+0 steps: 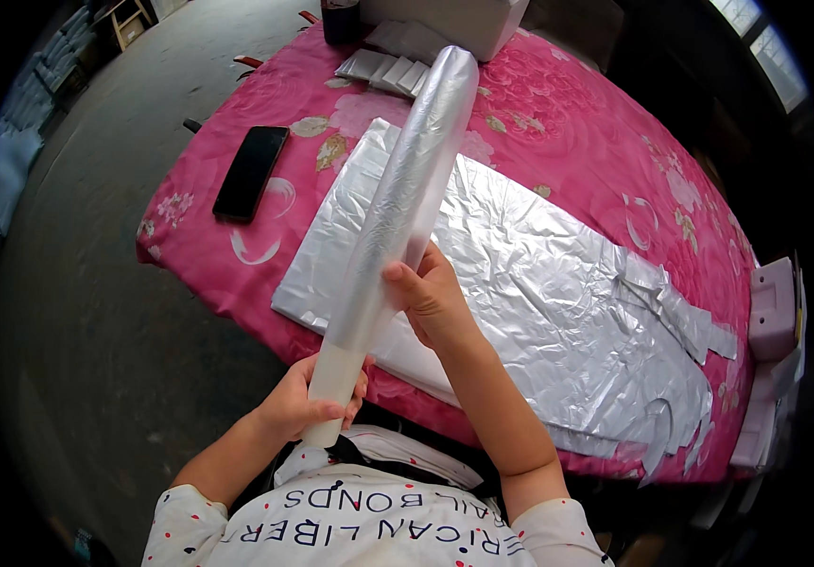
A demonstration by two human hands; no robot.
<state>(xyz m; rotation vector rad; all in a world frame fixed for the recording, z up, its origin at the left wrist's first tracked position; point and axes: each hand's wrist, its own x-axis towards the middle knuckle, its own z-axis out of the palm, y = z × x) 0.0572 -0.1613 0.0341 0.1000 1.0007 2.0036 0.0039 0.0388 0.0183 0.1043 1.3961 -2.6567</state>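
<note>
I hold a long pale roll (398, 198) tilted across the front of my body, its far end pointing up toward the back of the table. Thin, silvery see-through plastic covers most of its length, while the near end is smooth and milky white. My left hand (295, 399) is wrapped round that near end, close to my shirt. Farther up, my right hand (437, 300) grips the middle from the right side, thumb on top. Below the roll lies a flat stack of shiny, wrinkled silver plastic bags (539, 283), its ragged handle-like ends toward the right.
A pink flowered cloth (558, 113) covers the table. A black phone (251, 173) lies at the left. Small folded plastic packets (383, 71), a dark container (341, 21) and a white box (464, 19) stand at the back. Pale pink bins (772, 307) border the right edge.
</note>
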